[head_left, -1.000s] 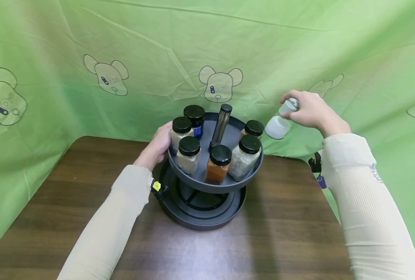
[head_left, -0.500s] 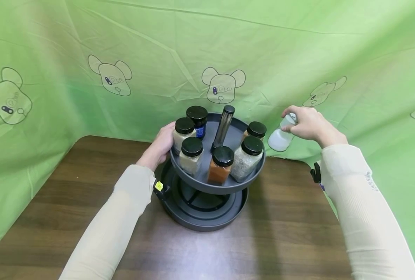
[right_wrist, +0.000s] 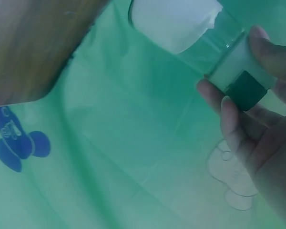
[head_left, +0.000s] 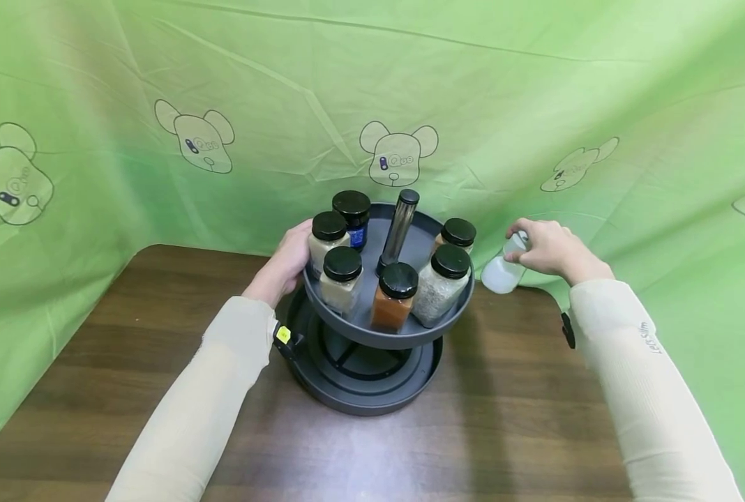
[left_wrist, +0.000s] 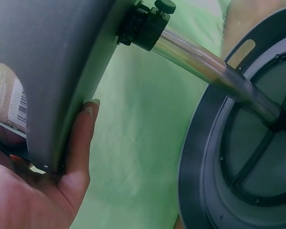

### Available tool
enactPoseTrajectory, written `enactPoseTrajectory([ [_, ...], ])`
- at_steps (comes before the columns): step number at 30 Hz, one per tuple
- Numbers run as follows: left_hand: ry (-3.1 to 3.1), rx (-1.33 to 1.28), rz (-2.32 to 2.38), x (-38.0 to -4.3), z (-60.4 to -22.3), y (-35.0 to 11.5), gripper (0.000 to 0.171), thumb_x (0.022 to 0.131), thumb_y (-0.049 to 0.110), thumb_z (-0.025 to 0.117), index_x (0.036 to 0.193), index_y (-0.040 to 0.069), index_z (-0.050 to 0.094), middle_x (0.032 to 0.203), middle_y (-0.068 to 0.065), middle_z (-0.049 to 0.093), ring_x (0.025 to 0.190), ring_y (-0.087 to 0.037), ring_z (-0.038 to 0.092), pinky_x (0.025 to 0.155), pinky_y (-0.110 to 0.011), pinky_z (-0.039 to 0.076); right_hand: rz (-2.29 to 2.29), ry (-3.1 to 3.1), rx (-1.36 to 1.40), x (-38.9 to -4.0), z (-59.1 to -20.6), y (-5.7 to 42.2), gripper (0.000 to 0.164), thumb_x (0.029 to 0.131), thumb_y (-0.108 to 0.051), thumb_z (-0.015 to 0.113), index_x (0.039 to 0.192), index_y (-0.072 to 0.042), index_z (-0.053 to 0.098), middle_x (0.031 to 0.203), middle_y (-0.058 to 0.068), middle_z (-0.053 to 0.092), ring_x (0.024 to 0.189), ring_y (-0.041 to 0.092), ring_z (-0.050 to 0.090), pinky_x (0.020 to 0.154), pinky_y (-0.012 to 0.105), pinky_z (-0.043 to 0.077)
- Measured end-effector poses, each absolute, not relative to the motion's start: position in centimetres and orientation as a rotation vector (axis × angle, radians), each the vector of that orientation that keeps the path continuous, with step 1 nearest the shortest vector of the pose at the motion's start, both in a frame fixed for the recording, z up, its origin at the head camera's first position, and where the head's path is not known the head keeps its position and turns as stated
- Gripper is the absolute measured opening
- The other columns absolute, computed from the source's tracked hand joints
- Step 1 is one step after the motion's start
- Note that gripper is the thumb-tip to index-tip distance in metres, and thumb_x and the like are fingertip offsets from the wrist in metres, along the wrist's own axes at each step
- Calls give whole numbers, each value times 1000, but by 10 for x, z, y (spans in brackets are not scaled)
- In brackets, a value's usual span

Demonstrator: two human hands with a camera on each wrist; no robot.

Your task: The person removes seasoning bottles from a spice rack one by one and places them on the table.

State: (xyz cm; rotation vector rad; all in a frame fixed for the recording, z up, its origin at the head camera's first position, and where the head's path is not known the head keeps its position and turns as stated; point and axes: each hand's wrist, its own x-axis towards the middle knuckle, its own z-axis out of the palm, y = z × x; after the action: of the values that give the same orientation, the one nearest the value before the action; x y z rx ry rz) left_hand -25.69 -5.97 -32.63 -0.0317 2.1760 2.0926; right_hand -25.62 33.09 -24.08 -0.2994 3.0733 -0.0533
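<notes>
My left hand grips the left rim of the upper tray of a dark grey two-tier spice rack. In the left wrist view the thumb lies along the tray's underside, and the other fingers are partly hidden. At the right, over the table's back corner, my right hand holds a clear jar by its pale lid. White contents fill its lower part, and a dark green square shows on the lid in the right wrist view. The jar tilts and stands apart from the rack.
Several black-lidded jars stand on the upper tray around its post, one holding orange-red spice. The lower tray rests on the wooden table. A green cloth hangs behind and at both sides.
My right hand has come down toward the table's back right corner with the jar in it. The left hand keeps its grip on the upper tray, which stays in place.
</notes>
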Motion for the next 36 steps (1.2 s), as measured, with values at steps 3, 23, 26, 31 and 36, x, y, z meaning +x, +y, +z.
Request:
enactPoseTrajectory([
  [3, 2185, -27, 2082, -257, -326, -60, 29, 96, 35, 40, 112, 18, 58, 120, 1, 52, 110, -14, 43, 86, -26, 38, -65, 3062, -284, -256, -249, 335, 45, 80, -29, 67, 118, -10, 53, 104, 22, 61, 88, 36, 58, 69, 49, 45],
  [23, 2199, -17, 2071, -256, -325, -61, 34, 97, 38, 38, 117, 19, 58, 123, 0, 52, 113, -15, 44, 87, -26, 38, -223, 2965, -170, -248, -305, 372, 48, 79, -29, 68, 115, -2, 51, 100, 28, 60, 87, 39, 57, 70, 48, 47],
  [26, 2195, -14, 2072, -257, -325, -62, 33, 97, 38, 38, 116, 19, 58, 123, 0, 53, 113, -15, 44, 87, -27, 38, -247, 2953, -136, -245, -310, 377, 48, 79, -29, 68, 115, -2, 50, 101, 29, 59, 87, 39, 57, 68, 46, 46],
  [31, 2194, -16, 2068, -257, -325, -62, 34, 97, 37, 37, 117, 19, 57, 124, 0, 52, 115, -15, 43, 89, -28, 38, -284, 2943, -103, -243, -319, 380, 50, 80, -29, 68, 118, -2, 48, 105, 31, 56, 89, 43, 56, 68, 49, 46],
  [36, 2186, -18, 2079, -257, -326, -62, 34, 97, 36, 37, 118, 19, 57, 124, 0, 52, 113, -15, 43, 87, -27, 38, -264, 2964, -100, -244, -328, 380, 50, 80, -29, 68, 118, -1, 49, 104, 31, 57, 89, 45, 57, 70, 52, 46],
])
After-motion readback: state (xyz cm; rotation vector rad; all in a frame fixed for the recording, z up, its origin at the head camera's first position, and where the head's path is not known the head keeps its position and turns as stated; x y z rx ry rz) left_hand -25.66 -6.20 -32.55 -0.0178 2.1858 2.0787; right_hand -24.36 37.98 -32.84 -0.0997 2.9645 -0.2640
